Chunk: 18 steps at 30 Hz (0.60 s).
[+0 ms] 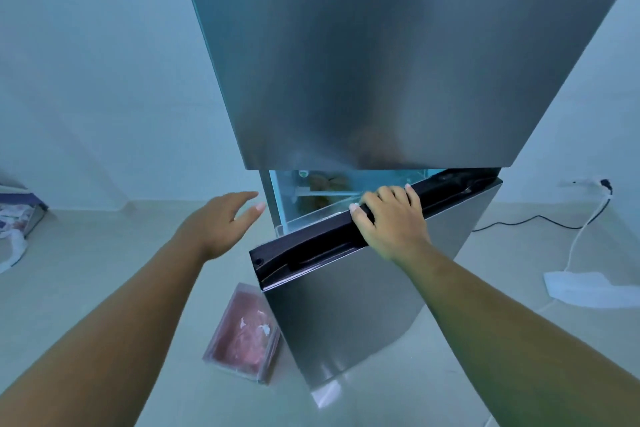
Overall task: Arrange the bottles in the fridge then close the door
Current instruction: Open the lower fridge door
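Here, the right hand (388, 218) grips the partly open lower grey steel fridge door (346, 305).
Left hand (221, 222) hovers open-fingered, empty, just left of the door.

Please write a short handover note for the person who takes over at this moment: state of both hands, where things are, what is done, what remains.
Right hand: gripping the dark top edge of the grey steel lower fridge door, which stands partly open.
Left hand: open and empty, hovering beside the gap at the door's free edge.
Grey steel upper fridge door: shut.
Inside the lit lower compartment, a clear shelf and brownish items show; I cannot tell if they are bottles.
A clear plastic tray of pink meat lies on the floor beside the lower door.
Done: cannot be confirmed from this view.
Left: check the bottles, then push the lower door shut.
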Motion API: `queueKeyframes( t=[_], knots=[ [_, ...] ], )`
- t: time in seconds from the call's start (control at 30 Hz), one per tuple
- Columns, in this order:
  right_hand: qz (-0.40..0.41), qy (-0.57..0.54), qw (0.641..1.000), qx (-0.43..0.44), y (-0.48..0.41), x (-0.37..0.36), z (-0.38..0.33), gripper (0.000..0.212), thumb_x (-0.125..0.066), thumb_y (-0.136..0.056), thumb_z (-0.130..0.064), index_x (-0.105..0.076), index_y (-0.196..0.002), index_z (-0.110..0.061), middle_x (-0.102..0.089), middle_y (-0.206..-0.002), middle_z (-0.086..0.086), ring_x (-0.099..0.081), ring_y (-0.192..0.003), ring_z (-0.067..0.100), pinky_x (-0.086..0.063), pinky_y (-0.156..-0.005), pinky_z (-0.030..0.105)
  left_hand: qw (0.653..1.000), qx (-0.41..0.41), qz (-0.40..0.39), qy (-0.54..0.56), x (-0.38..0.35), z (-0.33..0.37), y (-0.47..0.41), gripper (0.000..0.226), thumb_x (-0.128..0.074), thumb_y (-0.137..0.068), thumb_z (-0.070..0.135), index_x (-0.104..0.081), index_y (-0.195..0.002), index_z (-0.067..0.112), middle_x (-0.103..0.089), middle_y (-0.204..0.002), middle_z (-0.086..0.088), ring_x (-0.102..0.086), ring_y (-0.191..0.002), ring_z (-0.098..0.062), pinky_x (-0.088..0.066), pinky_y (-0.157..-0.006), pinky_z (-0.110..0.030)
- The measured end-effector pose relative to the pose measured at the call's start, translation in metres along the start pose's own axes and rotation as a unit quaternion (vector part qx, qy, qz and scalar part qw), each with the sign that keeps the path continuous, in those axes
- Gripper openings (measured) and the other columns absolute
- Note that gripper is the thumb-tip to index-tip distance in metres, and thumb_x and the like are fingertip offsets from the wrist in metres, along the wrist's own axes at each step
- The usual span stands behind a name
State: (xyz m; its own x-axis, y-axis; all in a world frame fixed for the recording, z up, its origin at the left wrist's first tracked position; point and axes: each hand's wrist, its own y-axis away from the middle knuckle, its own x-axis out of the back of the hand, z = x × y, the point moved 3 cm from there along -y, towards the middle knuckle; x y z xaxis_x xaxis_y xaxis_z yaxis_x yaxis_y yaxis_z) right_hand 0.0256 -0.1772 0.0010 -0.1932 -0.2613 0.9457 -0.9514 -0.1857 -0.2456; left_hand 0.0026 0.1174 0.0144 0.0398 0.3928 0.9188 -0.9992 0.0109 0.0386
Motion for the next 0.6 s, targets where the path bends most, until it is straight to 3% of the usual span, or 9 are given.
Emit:
queueKeyframes(
  t=[0.17, 0.27, 0.4, 0.5, 0.6],
  knots=[
    [0.039, -0.042, 0.997, -0.052, 0.009, 0.003, 0.006, 0.046, -0.025, -0.087, -0.05, -0.06, -0.078, -0.022, -0.053, -0.083, -0.009, -0.047, -0.099, 0.015, -0.013, -0.116, 0.034, 0.988, -0.119, -0.057, -0.077, -0.041, 0.016, -0.027, 0.09, -0.012, -0.08, 0.085, -0.024, -0.154, 0.036, -0.023, -0.163, 0.006, -0.028, -0.147, -0.019, -0.03, -0.115, -0.044],
    [0.063, -0.057, 0.996, -0.027, 0.021, 0.007, 0.015, 0.036, -0.032, -0.088, -0.042, -0.053, -0.069, -0.021, -0.047, -0.071, -0.009, -0.041, -0.082, 0.012, -0.025, -0.113, 0.039, 0.972, -0.194, -0.093, -0.098, -0.07, 0.032, -0.039, 0.082, -0.022, -0.086, 0.077, -0.016, -0.157, 0.036, -0.01, -0.166, 0.007, -0.022, -0.149, -0.02, -0.028, -0.117, -0.043],
    [0.075, -0.066, 0.993, -0.055, 0.032, 0.01, 0.021, 0.035, -0.037, -0.084, -0.032, -0.06, -0.066, -0.014, -0.058, -0.069, -0.005, -0.047, -0.076, 0.013, -0.029, -0.11, 0.037, 0.94, -0.288, -0.139, -0.118, -0.101, 0.052, -0.055, 0.077, -0.032, -0.093, 0.07, -0.006, -0.158, 0.037, 0.002, -0.166, 0.011, -0.008, -0.152, -0.018, -0.023, -0.12, -0.046],
    [0.064, -0.082, 0.99, -0.095, 0.043, 0.016, 0.027, 0.033, -0.044, -0.089, -0.026, -0.07, -0.076, -0.01, -0.069, -0.083, 0.001, -0.055, -0.095, 0.017, -0.014, -0.114, 0.02, 0.924, -0.335, -0.162, -0.091, -0.122, 0.073, -0.063, 0.081, -0.037, -0.093, 0.069, 0.0, -0.158, 0.037, 0.007, -0.165, 0.014, 0.0, -0.152, -0.012, -0.016, -0.122, -0.044],
    [0.035, -0.122, 0.984, -0.121, 0.059, 0.027, 0.036, 0.027, -0.05, -0.096, -0.02, -0.073, -0.109, -0.019, -0.063, -0.126, -0.009, -0.036, -0.136, 0.009, -0.01, -0.117, 0.026, 0.904, -0.385, -0.174, -0.072, -0.143, 0.096, -0.064, 0.084, -0.04, -0.093, 0.067, -0.001, -0.158, 0.033, 0.006, -0.166, 0.013, 0.002, -0.153, -0.012, -0.014, -0.122, -0.044]
  ],
)
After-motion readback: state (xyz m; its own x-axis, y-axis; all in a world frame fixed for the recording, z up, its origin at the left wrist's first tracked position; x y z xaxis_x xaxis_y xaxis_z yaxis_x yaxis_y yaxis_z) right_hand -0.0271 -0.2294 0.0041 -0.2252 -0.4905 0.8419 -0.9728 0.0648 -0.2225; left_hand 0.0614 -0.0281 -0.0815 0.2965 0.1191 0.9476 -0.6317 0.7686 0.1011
